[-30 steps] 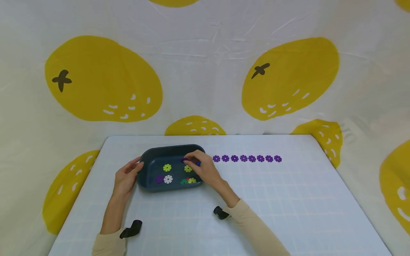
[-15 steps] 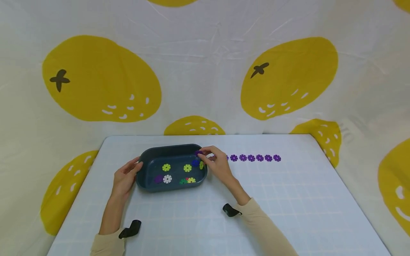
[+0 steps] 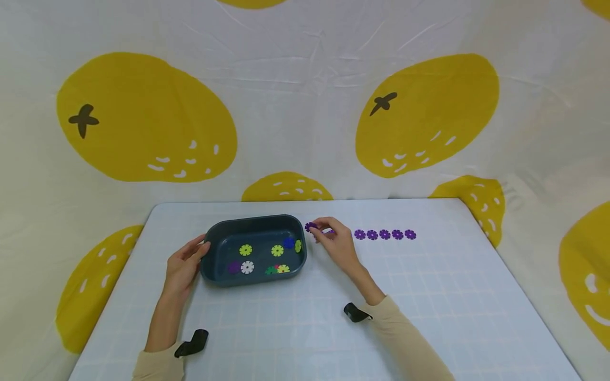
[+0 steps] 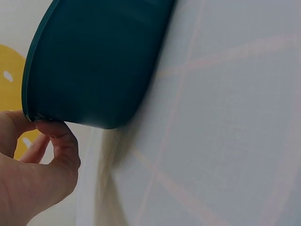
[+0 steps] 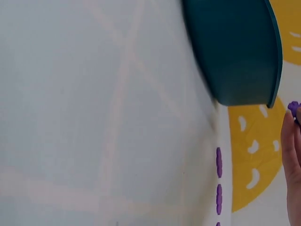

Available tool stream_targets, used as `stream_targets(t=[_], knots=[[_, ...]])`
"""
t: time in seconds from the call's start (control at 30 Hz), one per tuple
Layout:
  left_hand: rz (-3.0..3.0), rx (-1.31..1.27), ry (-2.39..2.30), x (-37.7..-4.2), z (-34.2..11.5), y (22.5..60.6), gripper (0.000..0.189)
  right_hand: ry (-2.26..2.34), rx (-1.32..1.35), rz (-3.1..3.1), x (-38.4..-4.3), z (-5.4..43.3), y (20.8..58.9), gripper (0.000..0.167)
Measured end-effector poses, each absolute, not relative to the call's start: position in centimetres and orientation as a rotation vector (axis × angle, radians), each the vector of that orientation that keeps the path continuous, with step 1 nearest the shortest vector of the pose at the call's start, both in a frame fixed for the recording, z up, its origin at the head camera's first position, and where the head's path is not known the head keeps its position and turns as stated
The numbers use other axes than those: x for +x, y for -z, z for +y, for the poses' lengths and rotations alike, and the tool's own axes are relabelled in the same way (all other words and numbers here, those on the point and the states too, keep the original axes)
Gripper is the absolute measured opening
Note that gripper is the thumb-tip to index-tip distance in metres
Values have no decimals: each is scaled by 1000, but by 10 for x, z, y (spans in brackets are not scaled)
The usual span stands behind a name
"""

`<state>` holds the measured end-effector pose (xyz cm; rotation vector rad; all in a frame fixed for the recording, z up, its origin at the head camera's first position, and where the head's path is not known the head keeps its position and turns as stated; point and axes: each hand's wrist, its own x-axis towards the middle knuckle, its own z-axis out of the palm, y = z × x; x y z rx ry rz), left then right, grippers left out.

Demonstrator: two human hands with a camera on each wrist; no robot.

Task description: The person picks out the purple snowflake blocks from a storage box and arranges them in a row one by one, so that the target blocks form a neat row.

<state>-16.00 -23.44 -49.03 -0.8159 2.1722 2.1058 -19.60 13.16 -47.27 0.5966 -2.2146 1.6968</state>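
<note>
My left hand point(image 3: 180, 270) grips the left end of a dark teal tray point(image 3: 252, 225), thumb and fingers at its rim, as the left wrist view shows on the tray wall point(image 4: 94, 61). Just past the tray's right end, my right hand point(image 3: 339, 247) pinches a purple flower-shaped disc point(image 3: 311, 227) between thumb and fingers, raised over the table. Behind that hand a row of purple flower discs point(image 3: 385, 234) runs to the right, its near end partly hidden. Inside the tray lie several more discs: yellow-green point(image 3: 245, 250), white point(image 3: 247, 267), purple point(image 3: 234, 267), blue point(image 3: 288, 243) and green point(image 3: 270, 270).
Everything stands on a white table point(image 3: 286, 328) with a faint grid pattern. A white cloth point(image 3: 295, 116) with large yellow fruit prints hangs behind the table's back edge. Each wrist carries a small black camera point(image 3: 192, 344).
From inside the tray, my right hand has lifted the purple disc over the right rim, moving right, uncovering the blue and a yellow-green disc. My left hand stays on the tray.
</note>
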Motion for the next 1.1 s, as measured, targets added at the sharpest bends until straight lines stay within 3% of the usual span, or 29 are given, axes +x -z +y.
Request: stream_targets(t=[0.17,0.4,0.67,1.1], knots=[[2172,-809,-2113,-160,-236,492,63,-1707,508,-2242,-196,143,476,19],[2149,-785,-2165,-159,-236,493,62,-1768,472,-2212,-215,166,508,19],[2160,-791,-2151,-160,-236,492,63,-1834,367,-2180,-217,186,512,20],[2156,-797,-2152,-158,-235,492,64,-1788,226,-2216,-201,219,486,24]])
